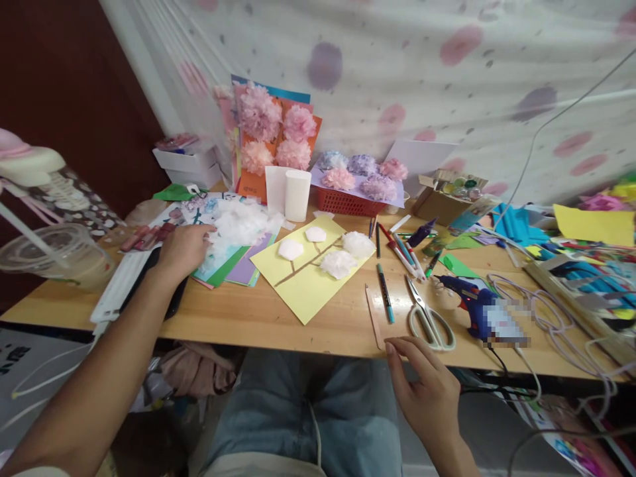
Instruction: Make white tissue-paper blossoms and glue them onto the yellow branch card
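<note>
My left hand [185, 250] reaches to the edge of a pile of white fluff [241, 222] lying on coloured paper sheets; its fingertips are bent at the fluff, and whether they hold any is hidden. On a yellow sheet [307, 291] in the middle are a drawn brown branch, two white paper shapes [291, 250] and two puffs of white fluff [338, 264]. My right hand [424, 377] hangs at the table's front edge, thumb and fingers bent near a thin pinkish strip [372, 317]. Scissors [430, 321] lie just beyond it.
A blue glue gun [479, 305] with cables lies right of the scissors. Markers [385, 293] lie beside the yellow sheet. Behind stand a white roll [297, 195], a red basket [350, 202] and pink paper flowers [259, 112]. A plastic cup [57, 258] stands at the left.
</note>
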### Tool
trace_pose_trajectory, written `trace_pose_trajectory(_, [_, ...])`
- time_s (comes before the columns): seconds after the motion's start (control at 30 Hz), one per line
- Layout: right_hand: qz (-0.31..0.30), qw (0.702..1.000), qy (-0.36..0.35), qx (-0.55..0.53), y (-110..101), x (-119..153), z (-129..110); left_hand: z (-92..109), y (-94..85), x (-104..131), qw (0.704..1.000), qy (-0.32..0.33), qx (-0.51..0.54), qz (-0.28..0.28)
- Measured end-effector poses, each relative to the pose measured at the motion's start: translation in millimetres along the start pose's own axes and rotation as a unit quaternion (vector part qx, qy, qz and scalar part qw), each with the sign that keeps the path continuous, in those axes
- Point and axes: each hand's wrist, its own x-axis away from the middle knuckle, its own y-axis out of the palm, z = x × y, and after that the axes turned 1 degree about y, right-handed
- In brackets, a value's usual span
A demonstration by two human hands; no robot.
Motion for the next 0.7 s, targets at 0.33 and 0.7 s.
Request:
trace_pose_trajectory(0.33, [-0.018, 1.0, 0.005, -0.005, 0.9, 0.8, -0.6, -19.5, -10.6, -2.9, 0.998, 0.019, -0.05, 0.043])
trace_pose_trajectory(0.7, [-0.019, 0.999, 0.013, -0.036, 6.8, -4.7, -1.5, -15.7, -32.6, 14.7, 0.988, -0.046, 0.064, 0.13])
